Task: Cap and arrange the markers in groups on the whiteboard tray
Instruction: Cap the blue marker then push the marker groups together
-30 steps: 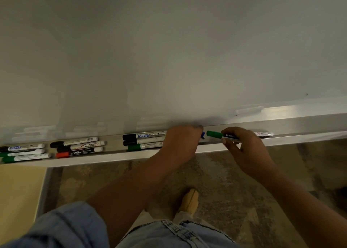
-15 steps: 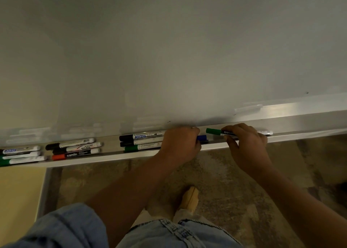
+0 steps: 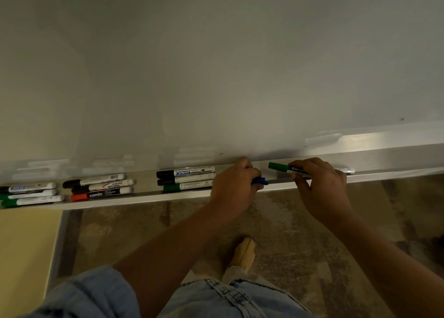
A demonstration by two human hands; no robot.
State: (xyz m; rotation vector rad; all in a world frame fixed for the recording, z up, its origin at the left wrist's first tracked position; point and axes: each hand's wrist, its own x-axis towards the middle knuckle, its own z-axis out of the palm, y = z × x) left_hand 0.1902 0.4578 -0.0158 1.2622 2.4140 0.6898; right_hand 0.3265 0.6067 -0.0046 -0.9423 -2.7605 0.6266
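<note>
My right hand [image 3: 319,185] grips a green-capped marker [image 3: 280,167] that lies along the metal whiteboard tray [image 3: 384,157]. My left hand [image 3: 234,185] is closed over a blue-capped marker [image 3: 260,181] on the tray's front lip; only its cap shows. Three groups of capped markers lie on the tray to the left: a black, black and green trio [image 3: 186,179], a black, black and red trio [image 3: 98,187], and a far-left trio [image 3: 28,194]. Another white marker end [image 3: 346,170] pokes out behind my right hand.
The whiteboard [image 3: 216,65] fills the upper view. Below the tray are a patterned floor [image 3: 300,233], my foot [image 3: 243,254] and a yellow surface [image 3: 24,245] at the lower left. The tray runs on to the right of my right hand.
My right hand has lowered the green marker onto the tray's back part. My left hand has shifted slightly right, and the blue cap now shows at the front lip.
</note>
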